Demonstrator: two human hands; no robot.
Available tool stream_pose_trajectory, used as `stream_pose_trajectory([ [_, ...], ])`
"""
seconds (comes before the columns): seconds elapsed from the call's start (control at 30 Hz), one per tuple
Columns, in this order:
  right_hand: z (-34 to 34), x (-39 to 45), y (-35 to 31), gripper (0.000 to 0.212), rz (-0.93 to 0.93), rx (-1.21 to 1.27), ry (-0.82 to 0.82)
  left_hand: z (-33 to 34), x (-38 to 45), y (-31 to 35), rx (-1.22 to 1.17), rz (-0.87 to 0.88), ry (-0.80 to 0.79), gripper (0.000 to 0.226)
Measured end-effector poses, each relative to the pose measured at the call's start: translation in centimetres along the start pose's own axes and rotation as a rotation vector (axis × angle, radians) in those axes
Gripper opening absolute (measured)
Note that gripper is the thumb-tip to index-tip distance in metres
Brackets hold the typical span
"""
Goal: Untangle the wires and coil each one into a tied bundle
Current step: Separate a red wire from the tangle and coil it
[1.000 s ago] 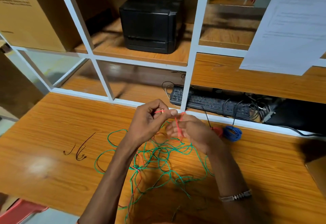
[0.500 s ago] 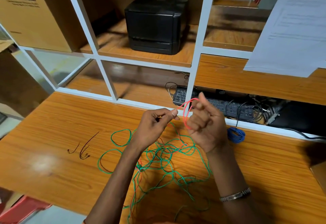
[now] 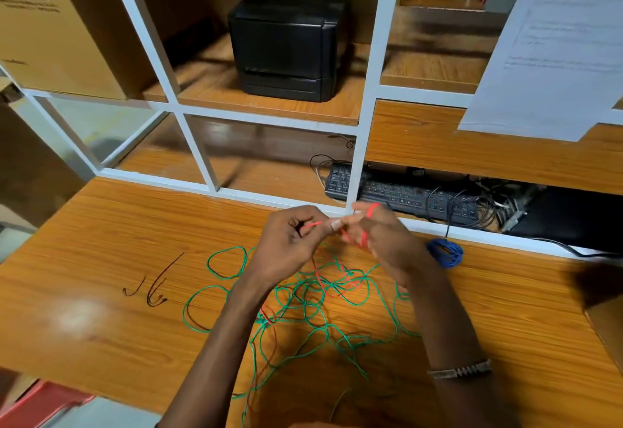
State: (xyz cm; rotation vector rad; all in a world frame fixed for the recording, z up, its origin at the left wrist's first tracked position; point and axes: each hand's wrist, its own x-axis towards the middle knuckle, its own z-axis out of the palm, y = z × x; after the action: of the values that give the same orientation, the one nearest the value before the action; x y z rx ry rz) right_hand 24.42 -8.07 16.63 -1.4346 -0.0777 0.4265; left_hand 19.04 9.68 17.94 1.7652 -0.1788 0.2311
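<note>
My left hand [image 3: 290,245] is raised over the wooden table [image 3: 101,292], fingers curled in, thumb and forefinger pinching the red wire [image 3: 312,224] near its end. My right hand [image 3: 381,238] sits just beside it at three o'clock, the fingertips of the two almost touching. Its fingers are curled too, and the red wire is looped round them: one turn shows across the top finger, another lower down at the palm side. From there the red strand drops toward six o'clock into the heap below my hands.

That heap is mostly green wire [image 3: 303,303], lying loose on the table in wide tangled loops. It spreads from about eight o'clock of my left hand, under both wrists, to about five o'clock of my right, with a few strands trailing off the near edge of the table. The red strand threads through the middle of it, and I cannot tell where it crosses over or under the green.

A blue wire bundle [image 3: 445,254], already coiled, lies on the table at three o'clock of my right hand, near it but not touching. At eight o'clock of my left hand, well apart, lie short dark wire scraps [image 3: 155,289].
</note>
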Motion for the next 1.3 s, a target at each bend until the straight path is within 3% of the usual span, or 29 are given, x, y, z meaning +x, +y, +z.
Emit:
stream_pose_trajectory([
  [0.1,0.9,-1.2,0.2,0.035,0.061,-0.010,-0.312,-0.4,0.4,-0.5,0.016,0.017,0.138,0.010],
  [0.23,1.4,-1.5,0.0,0.045,0.214,0.208,-0.466,-1.8,0.5,-1.1,-0.017,0.013,0.218,0.010],
  [0.33,1.3,-1.1,-0.4,0.079,0.342,0.215,-0.616,-1.7,0.1,-1.4,0.016,0.024,0.167,0.010],
  [0.53,0.6,-1.4,-1.0,0.082,0.428,0.107,-0.678,-1.3,-0.7,-2.2,0.017,-0.002,0.117,0.010],
  [0.67,0.5,-1.8,-1.6,0.077,0.363,0.342,-0.654,-0.3,-0.3,-2.2,-0.100,-0.021,0.102,0.004],
  [0.77,1.1,-1.6,-2.0,0.069,0.263,0.710,-0.539,0.7,0.2,-2.1,-0.131,-0.028,0.092,0.020],
  [0.9,1.2,-0.3,-2.4,0.035,0.066,1.102,-0.258,1.7,0.3,-3.2,-0.042,-0.131,0.071,0.030],
  [1.0,-0.3,0.8,-2.7,0.029,-0.103,1.177,0.008,2.3,-0.3,-4.4,0.031,-0.179,-0.026,0.026],
  [1.07,-2.0,1.0,-3.2,0.021,-0.214,1.105,0.120,2.2,-0.7,-4.2,0.024,-0.185,-0.092,0.025],
  [1.17,-3.5,0.9,-3.3,0.030,-0.318,0.936,0.198,1.6,-0.8,-3.5,0.041,-0.142,-0.102,0.024],
  [1.3,-2.3,1.5,-1.1,0.038,-0.232,0.201,0.411,2.0,-0.2,-1.9,-0.010,-0.082,-0.058,0.023],
])
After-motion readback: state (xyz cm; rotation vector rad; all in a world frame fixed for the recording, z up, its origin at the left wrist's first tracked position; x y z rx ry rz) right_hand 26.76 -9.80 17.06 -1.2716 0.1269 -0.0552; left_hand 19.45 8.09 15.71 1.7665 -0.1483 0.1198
